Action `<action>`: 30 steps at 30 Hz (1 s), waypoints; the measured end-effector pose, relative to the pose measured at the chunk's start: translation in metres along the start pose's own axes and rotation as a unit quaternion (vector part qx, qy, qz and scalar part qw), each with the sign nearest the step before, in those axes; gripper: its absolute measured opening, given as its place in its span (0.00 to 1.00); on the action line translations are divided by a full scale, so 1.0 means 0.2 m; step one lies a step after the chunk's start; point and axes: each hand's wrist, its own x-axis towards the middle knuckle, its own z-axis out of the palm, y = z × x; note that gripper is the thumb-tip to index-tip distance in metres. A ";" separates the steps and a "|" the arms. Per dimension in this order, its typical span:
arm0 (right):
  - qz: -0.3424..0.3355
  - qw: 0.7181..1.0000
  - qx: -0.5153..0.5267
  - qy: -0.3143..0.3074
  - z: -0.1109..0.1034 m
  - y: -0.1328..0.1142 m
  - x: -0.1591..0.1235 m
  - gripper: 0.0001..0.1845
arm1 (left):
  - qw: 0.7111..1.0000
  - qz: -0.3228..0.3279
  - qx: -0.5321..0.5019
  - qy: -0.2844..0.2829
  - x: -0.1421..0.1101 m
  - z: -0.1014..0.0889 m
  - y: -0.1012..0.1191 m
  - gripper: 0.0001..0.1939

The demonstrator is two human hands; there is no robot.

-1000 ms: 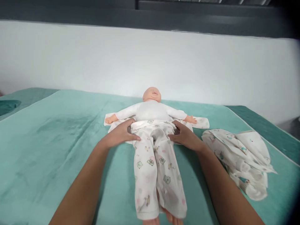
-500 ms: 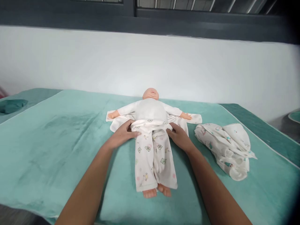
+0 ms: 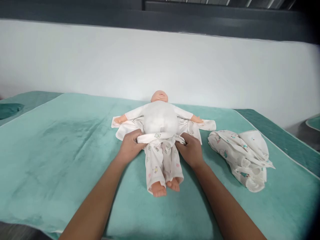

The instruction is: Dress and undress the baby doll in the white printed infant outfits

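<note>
A baby doll (image 3: pixel 161 116) lies on its back, head toward the wall, its arms stretched out sideways. Its torso and sleeves are white cloth. White printed pants (image 3: pixel 156 165) cover its legs, and the bare feet (image 3: pixel 158 189) stick out at the cuffs. My left hand (image 3: pixel 132 144) is closed on the left side of the pants' waistband, at the doll's hip. On the opposite side, my right hand (image 3: pixel 191 148) grips the waistband too. The band is stretched between both hands across the lower belly. An opened white printed shirt (image 3: pixel 130 128) is spread beneath the doll.
A crumpled heap of white printed cloth (image 3: pixel 241 156) lies to the right of the doll. Green fabric (image 3: pixel 62 160) covers the surface. Behind it rises a white wall (image 3: pixel 160 60) with a dark window frame (image 3: pixel 100 13) above.
The waistband is now pulled taut between my hands, and the pants legs have bunched upward. The doll's feet appear higher in view, with more of them bare. The camera has tilted slightly.
</note>
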 end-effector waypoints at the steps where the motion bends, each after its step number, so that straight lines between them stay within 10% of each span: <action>1: 0.002 1.000 0.003 0.019 0.00 -0.01 0.00 0.13 | 1.000 -0.006 -0.006 0.025 0.00 0.01 0.00 0.13; 7: 0.073 0.979 0.157 -0.104 -0.03 0.02 0.03 0.04 | 0.996 -0.055 -0.069 -0.008 -0.01 0.03 0.00 0.10; 14: 0.069 0.911 0.294 -0.281 -0.17 0.03 -0.05 0.19 | 0.991 -0.020 -0.042 -0.129 -0.11 -0.03 0.06 0.20; 19: 0.078 0.927 0.286 -0.230 -0.13 -0.03 -0.17 0.08 | 0.997 0.048 0.033 -0.049 -0.21 0.03 0.04 0.15; 24: 0.164 0.935 0.301 -0.093 -0.09 -0.07 -0.28 0.14 | 0.997 -0.050 0.005 0.060 -0.30 0.05 0.07 0.10; 27: 0.133 0.922 0.319 -0.174 -0.16 -0.09 -0.32 0.13 | 0.998 -0.064 -0.015 0.010 -0.36 0.03 0.13 0.10; 30: 0.055 0.915 0.309 -0.254 -0.26 -0.12 -0.36 0.33 | 0.996 -0.025 -0.016 -0.087 -0.44 -0.01 0.20 0.35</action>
